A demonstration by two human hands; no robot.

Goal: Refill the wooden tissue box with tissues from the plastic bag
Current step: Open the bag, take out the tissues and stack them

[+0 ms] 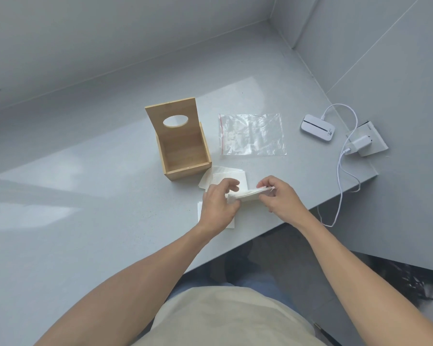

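The wooden tissue box (pixel 185 156) stands open on the grey counter, its lid with an oval hole (pixel 171 113) tilted up at the back; the inside looks empty. To its right lies the flat, clear plastic bag (pixel 253 134) with a red zip strip. Just in front of the box, my left hand (pixel 216 206) and my right hand (pixel 279 196) hold a folded stack of white tissues (pixel 248 194) between them, one at each end. More loose tissues (pixel 223 177) lie on the counter under and behind my hands.
A small white device (pixel 317 127) with a white cable (pixel 340 171) and a plugged charger (pixel 360 143) sit at the right, near the counter's edge (pixel 285 226). Grey walls close the back and right sides.
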